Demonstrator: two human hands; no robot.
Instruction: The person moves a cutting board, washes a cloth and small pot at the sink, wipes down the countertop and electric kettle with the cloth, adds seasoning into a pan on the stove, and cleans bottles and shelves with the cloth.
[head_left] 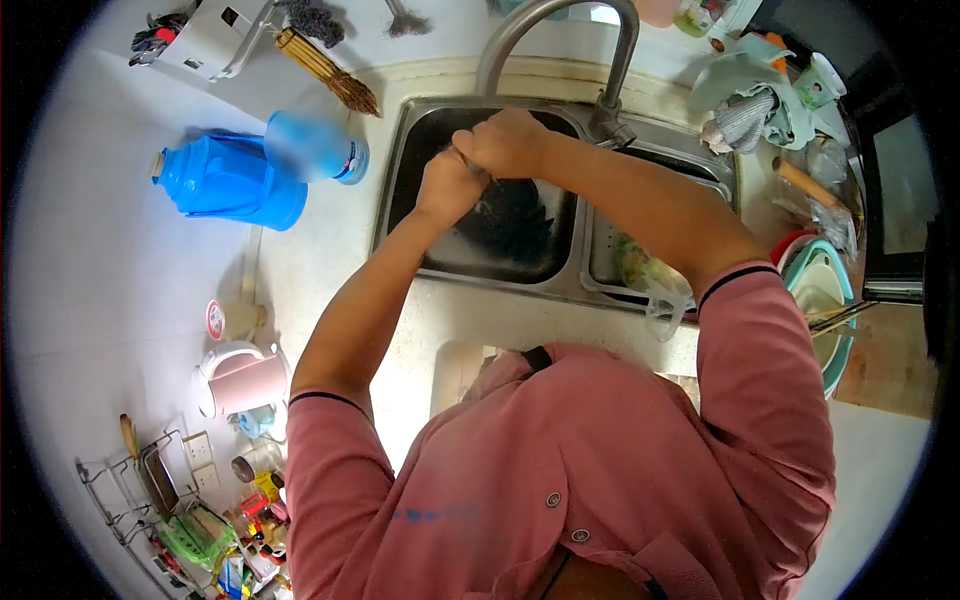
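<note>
Both of my hands meet over the left basin of the steel sink [575,262]. My left hand [452,186] is closed, with its knuckles up against the other hand. Just above and to the right of it, my right hand [503,143] is closed too. What they grip between them is hidden by the fingers. Below them a dark, blurred mass [515,225] lies in the basin; I cannot make out what it is. The curved faucet [625,60] stands behind the sink, over the divider side.
A plastic bag with greenish contents [650,270] sits at the right basin. A blue thermos [235,180] and blue bottle [315,147] stand left. A bamboo brush [325,70] lies behind them. Cloths [755,105] and stacked basins [825,290] are at the right.
</note>
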